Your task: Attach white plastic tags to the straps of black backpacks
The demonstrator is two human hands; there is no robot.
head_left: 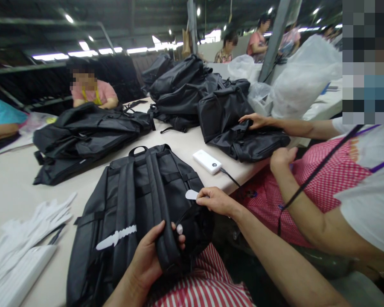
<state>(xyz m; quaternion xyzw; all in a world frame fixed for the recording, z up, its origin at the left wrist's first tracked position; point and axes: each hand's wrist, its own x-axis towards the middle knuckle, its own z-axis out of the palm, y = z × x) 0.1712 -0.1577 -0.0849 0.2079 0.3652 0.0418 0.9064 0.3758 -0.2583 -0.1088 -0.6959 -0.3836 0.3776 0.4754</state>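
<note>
A black backpack (147,183) lies on the table in front of me with its two shoulder straps facing up. The right-hand strap (160,192) is gripped near its lower end by my left hand (149,249), thumb on top and fingers curled under. A small white piece (179,229) shows by those fingertips. My right hand (216,200) pinches a white strip with a rounded end (191,195) above the bag's right side; the rest of it is hidden. Across the other strap sits a white strip with a wavy-edged end (117,237).
White strips (28,243) are piled at the left. A white power bank (207,161) with a black cable lies beyond the bag. More black backpacks (185,85) are heaped behind. A co-worker's hands (256,121) handle another backpack (249,143) at the right. Another person (94,91) sits across the table.
</note>
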